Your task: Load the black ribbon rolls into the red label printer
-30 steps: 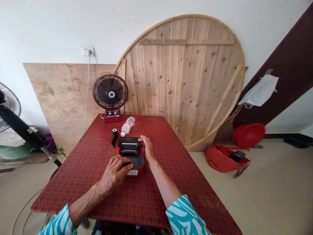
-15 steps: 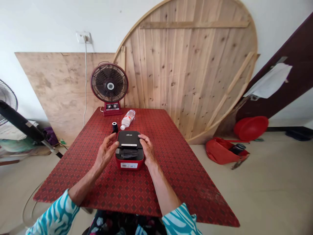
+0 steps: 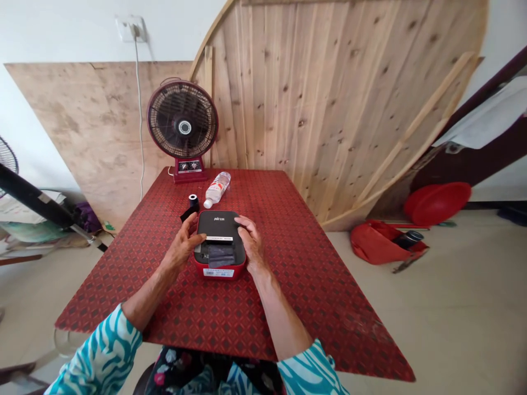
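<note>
A red and black label printer (image 3: 219, 225) sits on the red patterned table (image 3: 304, 274) in front of me. My left hand (image 3: 184, 241) is at its left side, thumb tip on the edge of the black lid and fingers bent along the side. My right hand (image 3: 251, 244) curls round the right side, with thumb and fingers at the lid's edge. A dark, shiny strip (image 3: 221, 256) lies over the printer's front slot. Just behind my left hand stands a small black roll (image 3: 193, 201) with a white core, its black tail (image 3: 188, 213) hanging loose.
A clear plastic bottle (image 3: 217, 189) lies on its side behind the printer. At the table's back stands a dark red fan (image 3: 183, 129). A large round wooden board (image 3: 321, 104) leans on the wall. On the floor to the right are a red bag (image 3: 370, 244) and a red basin (image 3: 438, 206).
My left thumb has come onto the lid's edge. The dark strip at the printer's front now shows larger and flatter. The view has tilted down and moved closer.
</note>
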Demonstrator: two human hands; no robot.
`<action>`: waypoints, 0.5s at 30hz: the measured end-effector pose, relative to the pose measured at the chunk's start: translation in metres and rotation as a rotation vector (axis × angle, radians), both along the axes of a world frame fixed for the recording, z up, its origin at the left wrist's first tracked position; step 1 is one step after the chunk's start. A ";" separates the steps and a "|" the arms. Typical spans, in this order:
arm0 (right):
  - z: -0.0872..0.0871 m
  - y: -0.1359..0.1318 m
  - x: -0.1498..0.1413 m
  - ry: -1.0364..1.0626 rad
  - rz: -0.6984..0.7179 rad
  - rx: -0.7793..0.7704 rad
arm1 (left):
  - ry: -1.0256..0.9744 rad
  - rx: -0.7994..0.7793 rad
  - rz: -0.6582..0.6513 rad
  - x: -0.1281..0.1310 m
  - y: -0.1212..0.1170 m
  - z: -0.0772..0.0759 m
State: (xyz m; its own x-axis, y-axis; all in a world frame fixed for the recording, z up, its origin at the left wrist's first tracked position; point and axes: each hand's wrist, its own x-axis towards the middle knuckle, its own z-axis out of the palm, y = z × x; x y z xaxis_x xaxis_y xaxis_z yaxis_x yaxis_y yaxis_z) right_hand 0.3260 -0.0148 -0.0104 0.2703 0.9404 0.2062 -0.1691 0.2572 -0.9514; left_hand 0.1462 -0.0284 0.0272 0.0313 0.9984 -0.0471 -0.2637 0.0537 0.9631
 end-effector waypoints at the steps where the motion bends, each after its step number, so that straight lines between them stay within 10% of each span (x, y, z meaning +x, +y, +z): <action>1: -0.001 0.001 0.000 -0.006 0.001 0.005 | 0.010 0.018 -0.013 -0.001 0.000 -0.002; 15: -0.024 -0.007 -0.007 0.000 -0.050 -0.103 | -0.208 0.106 -0.273 -0.019 -0.009 -0.024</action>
